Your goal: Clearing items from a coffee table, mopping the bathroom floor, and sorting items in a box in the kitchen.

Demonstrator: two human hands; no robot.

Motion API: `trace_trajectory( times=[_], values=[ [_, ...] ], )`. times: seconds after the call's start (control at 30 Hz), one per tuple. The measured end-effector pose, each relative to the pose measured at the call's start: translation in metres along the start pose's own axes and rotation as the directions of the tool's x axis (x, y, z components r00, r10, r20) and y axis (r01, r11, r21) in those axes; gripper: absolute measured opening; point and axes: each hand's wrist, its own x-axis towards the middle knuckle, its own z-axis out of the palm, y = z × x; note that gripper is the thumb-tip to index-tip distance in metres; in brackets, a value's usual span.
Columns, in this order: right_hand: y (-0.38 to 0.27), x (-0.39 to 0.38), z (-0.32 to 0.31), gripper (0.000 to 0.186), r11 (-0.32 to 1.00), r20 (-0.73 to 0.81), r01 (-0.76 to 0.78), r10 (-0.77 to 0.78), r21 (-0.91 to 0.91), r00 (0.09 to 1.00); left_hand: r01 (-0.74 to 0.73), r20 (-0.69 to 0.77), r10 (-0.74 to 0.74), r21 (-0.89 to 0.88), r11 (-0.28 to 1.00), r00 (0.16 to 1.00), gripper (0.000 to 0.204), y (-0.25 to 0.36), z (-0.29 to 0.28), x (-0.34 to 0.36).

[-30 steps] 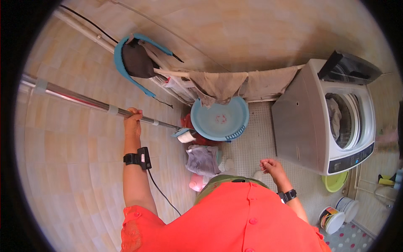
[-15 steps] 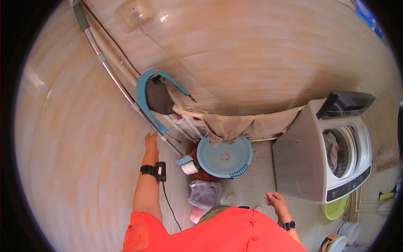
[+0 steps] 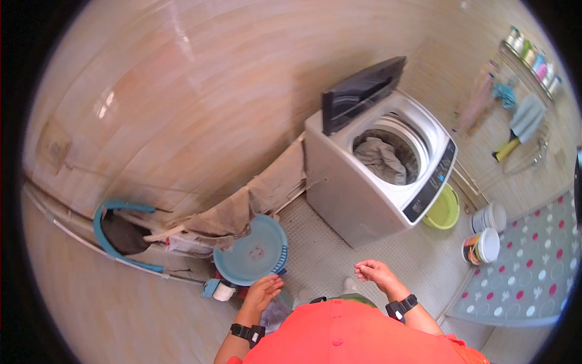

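Note:
My left hand (image 3: 264, 292) hovers just in front of the near edge of a blue plastic basin (image 3: 251, 242), its fingers loosely stretched and holding nothing. Farther right, my right hand (image 3: 376, 274) hangs over the floor with slightly bent fingers, also bare. The nearest thing ahead of it is a white top-loading washing machine (image 3: 357, 200). The machine's dark lid (image 3: 364, 91) is raised, and grey-beige laundry (image 3: 383, 161) lies inside the drum.
A mop (image 3: 109, 257) leans along the left wall beside a blue curved-rim object (image 3: 104, 236). Cloths (image 3: 267, 182) hang over a rail behind the basin. Right of the machine are a green basin (image 3: 442, 209), two tubs (image 3: 482, 246), a dotted curtain (image 3: 521, 267) and a bottle shelf (image 3: 527, 67).
The view has swung right, bringing the shelf and curtain in. My left hand has come away from beside the mop pole to in front of my body; my right hand stays low in front.

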Motion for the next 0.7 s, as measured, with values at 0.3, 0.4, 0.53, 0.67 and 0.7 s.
trace_trajectory(
  times=[0.3,0.4,0.53,0.67,0.7],
  values=[
    [0.006,-0.088,-0.072,0.026,0.920,-0.153,0.126,-0.073,0.371,0.985,0.014,0.212,-0.039,0.117,0.993,0.976,0.021,-0.008,0.119,0.015],
    [0.014,-0.105,-0.101,0.025,0.850,-0.182,0.193,-0.117,0.489,0.976,0.019,0.230,-0.052,0.142,0.990,0.972,0.020,-0.017,0.156,0.022],
    [0.027,-0.128,-0.136,0.025,0.764,-0.280,0.275,-0.129,0.584,0.951,0.080,0.301,-0.136,0.192,0.978,0.944,0.021,-0.032,0.220,0.034],
    [0.039,-0.163,-0.151,0.024,0.620,-0.434,0.402,-0.108,0.673,0.894,0.182,0.387,-0.273,0.256,0.950,0.881,0.022,-0.051,0.272,0.037],
    [0.044,-0.172,-0.151,0.024,0.557,-0.501,0.476,-0.119,0.681,0.857,0.220,0.415,-0.335,0.300,0.928,0.846,0.023,-0.056,0.281,0.042]
  ],
)
